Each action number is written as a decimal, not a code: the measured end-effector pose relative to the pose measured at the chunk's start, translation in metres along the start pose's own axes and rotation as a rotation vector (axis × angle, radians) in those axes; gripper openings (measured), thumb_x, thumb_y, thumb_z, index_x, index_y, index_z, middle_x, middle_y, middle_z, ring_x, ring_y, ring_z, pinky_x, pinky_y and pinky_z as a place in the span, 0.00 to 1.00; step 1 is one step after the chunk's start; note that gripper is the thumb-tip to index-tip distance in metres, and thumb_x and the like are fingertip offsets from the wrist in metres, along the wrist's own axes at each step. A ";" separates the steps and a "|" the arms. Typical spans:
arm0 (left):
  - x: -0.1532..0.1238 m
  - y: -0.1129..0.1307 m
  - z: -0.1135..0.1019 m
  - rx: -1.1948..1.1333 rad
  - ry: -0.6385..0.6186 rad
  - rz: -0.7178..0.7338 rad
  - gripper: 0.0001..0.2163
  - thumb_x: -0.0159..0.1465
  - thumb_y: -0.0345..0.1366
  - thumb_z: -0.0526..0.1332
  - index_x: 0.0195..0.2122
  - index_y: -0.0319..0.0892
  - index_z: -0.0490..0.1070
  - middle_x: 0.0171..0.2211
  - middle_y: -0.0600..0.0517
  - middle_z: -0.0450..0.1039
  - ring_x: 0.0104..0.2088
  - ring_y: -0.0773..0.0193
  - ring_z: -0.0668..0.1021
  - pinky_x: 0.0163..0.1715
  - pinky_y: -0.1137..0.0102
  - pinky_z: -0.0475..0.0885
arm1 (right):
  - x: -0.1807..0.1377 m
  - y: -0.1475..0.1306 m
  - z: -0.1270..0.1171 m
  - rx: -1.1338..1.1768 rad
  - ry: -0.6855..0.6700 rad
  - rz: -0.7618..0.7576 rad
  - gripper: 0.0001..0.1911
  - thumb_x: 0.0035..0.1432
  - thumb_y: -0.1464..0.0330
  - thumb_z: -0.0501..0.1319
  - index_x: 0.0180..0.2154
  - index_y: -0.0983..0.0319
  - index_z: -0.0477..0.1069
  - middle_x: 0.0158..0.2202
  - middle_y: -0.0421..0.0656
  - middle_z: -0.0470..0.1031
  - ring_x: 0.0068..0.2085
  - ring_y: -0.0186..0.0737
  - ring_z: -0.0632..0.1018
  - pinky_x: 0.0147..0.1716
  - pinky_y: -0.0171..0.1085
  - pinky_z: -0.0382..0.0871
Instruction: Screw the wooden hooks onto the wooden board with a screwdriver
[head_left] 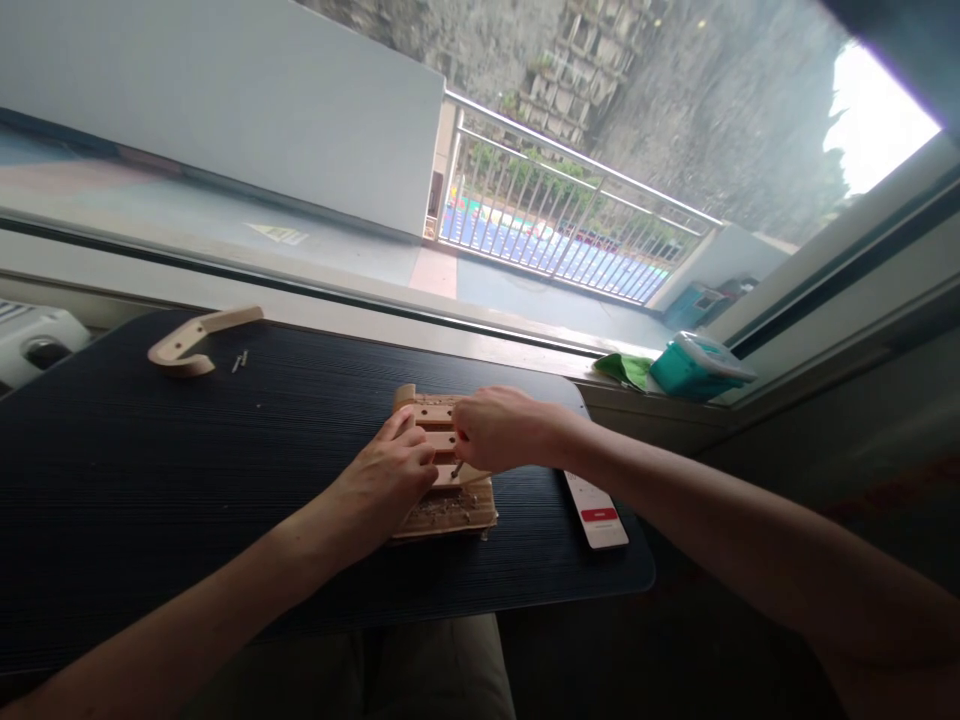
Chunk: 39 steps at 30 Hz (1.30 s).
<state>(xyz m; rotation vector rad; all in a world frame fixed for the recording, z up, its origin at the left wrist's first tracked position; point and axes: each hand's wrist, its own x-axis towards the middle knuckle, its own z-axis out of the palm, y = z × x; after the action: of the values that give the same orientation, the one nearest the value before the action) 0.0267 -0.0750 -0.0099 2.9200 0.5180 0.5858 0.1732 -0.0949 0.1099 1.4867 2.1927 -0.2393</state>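
Note:
A small wooden board (442,505) with slats and round holes lies on the dark ribbed table mat (225,470), a little right of centre. My left hand (390,475) rests on its left side, fingers curled against a slat. From the right, my right hand (499,430) reaches over the board, fingers closed in a pinch on a small metal pin or screw (455,468) that points down at the wood. Small metal bits lie on the board's near part.
A curved wooden hook piece (191,345) and two small screws (239,360) lie at the mat's far left. A phone (596,510) lies right of the board. A teal box (697,368) and green cloth (626,368) sit on the windowsill. A white device (34,340) is at far left.

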 end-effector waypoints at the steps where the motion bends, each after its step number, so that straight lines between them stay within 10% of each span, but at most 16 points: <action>1: 0.000 0.000 0.000 0.006 -0.002 0.001 0.08 0.62 0.31 0.58 0.37 0.47 0.76 0.31 0.54 0.74 0.41 0.60 0.72 0.61 0.50 0.48 | 0.000 -0.001 -0.003 -0.009 -0.003 0.010 0.16 0.58 0.63 0.54 0.40 0.65 0.74 0.33 0.49 0.78 0.35 0.43 0.76 0.27 0.35 0.63; 12: 0.001 0.005 -0.007 -0.057 -0.029 -0.053 0.13 0.62 0.30 0.57 0.45 0.52 0.73 0.40 0.55 0.75 0.47 0.61 0.71 0.61 0.54 0.48 | -0.021 -0.007 -0.003 -0.099 0.098 -0.218 0.10 0.52 0.82 0.55 0.29 0.64 0.70 0.31 0.42 0.76 0.33 0.36 0.74 0.27 0.33 0.57; 23: -0.001 -0.003 0.005 -0.050 0.008 -0.030 0.08 0.62 0.32 0.58 0.34 0.49 0.76 0.32 0.55 0.74 0.43 0.62 0.71 0.62 0.54 0.45 | -0.010 0.006 -0.002 -0.031 0.015 -0.005 0.14 0.59 0.62 0.52 0.33 0.63 0.72 0.32 0.47 0.76 0.33 0.41 0.75 0.26 0.35 0.58; 39: 0.000 0.004 -0.003 -0.108 0.016 -0.048 0.11 0.63 0.31 0.57 0.42 0.53 0.75 0.40 0.55 0.75 0.48 0.60 0.70 0.61 0.53 0.46 | -0.013 -0.004 0.008 -0.053 0.144 -0.145 0.08 0.57 0.76 0.54 0.32 0.65 0.72 0.31 0.45 0.76 0.31 0.37 0.74 0.25 0.34 0.56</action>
<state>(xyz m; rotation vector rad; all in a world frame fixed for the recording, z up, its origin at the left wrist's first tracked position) 0.0266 -0.0782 -0.0066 2.7956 0.5399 0.6118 0.1758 -0.1106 0.1088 1.3558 2.4050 -0.1232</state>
